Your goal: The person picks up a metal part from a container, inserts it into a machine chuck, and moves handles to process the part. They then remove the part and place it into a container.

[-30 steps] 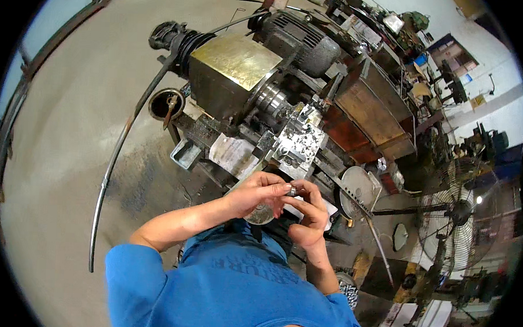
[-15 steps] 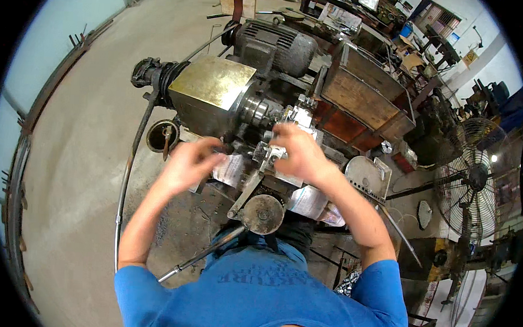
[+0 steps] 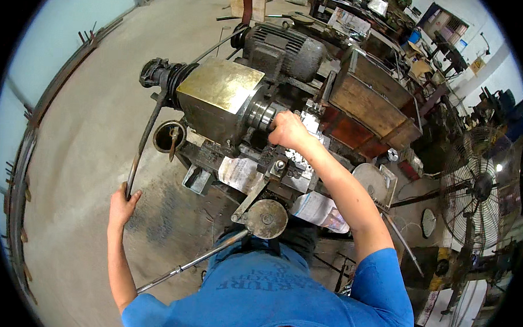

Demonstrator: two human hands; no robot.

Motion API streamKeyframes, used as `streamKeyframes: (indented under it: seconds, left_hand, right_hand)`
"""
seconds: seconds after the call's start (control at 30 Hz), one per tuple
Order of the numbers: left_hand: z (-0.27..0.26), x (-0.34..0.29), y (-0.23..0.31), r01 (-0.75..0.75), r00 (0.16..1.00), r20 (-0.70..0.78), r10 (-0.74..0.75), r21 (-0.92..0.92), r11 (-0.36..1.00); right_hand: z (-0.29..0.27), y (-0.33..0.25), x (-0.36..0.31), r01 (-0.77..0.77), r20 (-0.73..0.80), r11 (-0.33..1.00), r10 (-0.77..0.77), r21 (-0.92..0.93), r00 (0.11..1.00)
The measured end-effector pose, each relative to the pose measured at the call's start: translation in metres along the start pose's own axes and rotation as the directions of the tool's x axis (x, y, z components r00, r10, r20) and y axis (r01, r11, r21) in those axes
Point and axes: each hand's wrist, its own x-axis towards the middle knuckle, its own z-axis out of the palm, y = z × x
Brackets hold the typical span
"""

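Observation:
A small lathe stands in front of me, its boxy headstock (image 3: pixel 211 118) topped by a brassy plate. At the left, my left hand (image 3: pixel 121 207) is closed round the lower end of a long lever (image 3: pixel 142 142) that runs up to the headstock's pulley end. My right hand (image 3: pixel 288 130) is at the front of the shiny round chuck (image 3: pixel 258 114), fingers bent together; what they hold, if anything, is hidden. Below that hand is the tool post (image 3: pixel 278 166) with its bolt. Closer to me lies a round metal disc (image 3: pixel 266 219) on an arm, with a second long lever (image 3: pixel 197 258) slanting left.
Behind the headstock sits a finned electric motor (image 3: pixel 283 49). A rusty metal box (image 3: pixel 370 98) stands at the back right, and a large caged fan (image 3: pixel 474 185) at the right. Printed paper sheets (image 3: pixel 241 173) lie on the machine. A round pot (image 3: pixel 170 137) hangs left of it.
My left hand has moved from the front of the machine out to the left and taken hold of the long lever. My right hand has closed and shifted slightly, to the chuck.

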Motion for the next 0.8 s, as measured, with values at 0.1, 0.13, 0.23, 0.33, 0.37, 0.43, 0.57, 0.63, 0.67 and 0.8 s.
streamKeyframes:
  seconds: [0.1,0.13,0.23,0.33,0.37,0.43,0.57,0.63,0.67,0.8]
  left_hand:
    - [0.008,0.005,0.01,-0.032,0.997,-0.074,0.037,0.065,0.997]
    - [0.009,0.01,0.008,-0.006,0.998,-0.064,0.008,0.033,0.999]
    - [0.017,0.019,-0.013,-0.07,0.993,-0.077,0.086,0.188,0.98]
    - [0.008,0.042,-0.043,-0.044,0.974,-0.168,0.155,0.527,0.849]
    - [-0.007,0.062,-0.066,-0.066,0.965,-0.177,0.195,0.556,0.829]
    - [-0.028,0.107,-0.108,0.009,0.962,-0.205,0.179,0.683,0.73]
    - [-0.039,0.144,-0.119,-0.046,0.946,-0.195,0.258,0.709,0.704]
    - [-0.033,0.145,-0.113,-0.084,0.912,-0.272,0.306,0.607,0.79]
    - [-0.021,0.138,-0.107,-0.137,0.858,-0.372,0.353,0.498,0.856]
    - [0.058,0.088,-0.037,-0.396,0.729,-0.675,0.114,-0.28,0.874]
  right_hand:
    - [-0.003,-0.003,0.003,-0.076,0.036,0.99,0.072,0.12,0.997]
    - [-0.004,-0.004,0.003,-0.108,0.043,0.981,0.103,0.164,0.994]
    - [-0.017,-0.015,0.006,-0.247,0.004,0.935,0.255,0.256,0.967]
    - [0.002,-0.008,0.013,-0.194,-0.076,0.977,0.2,0.085,0.977]
    - [0.002,-0.01,0.016,-0.175,-0.07,0.984,0.177,0.033,0.982]
    - [-0.007,-0.021,0.02,-0.185,-0.074,0.974,0.196,0.131,0.978]
    - [-0.007,-0.018,0.008,-0.174,-0.171,0.979,0.191,0.107,0.967]
    - [-0.021,-0.024,-0.008,-0.112,-0.217,0.985,0.139,0.133,0.966]
    - [-0.031,-0.025,-0.02,-0.047,-0.264,0.982,0.096,0.185,0.96]
    - [-0.048,0.008,-0.089,0.123,-0.488,0.952,0.031,0.279,0.873]
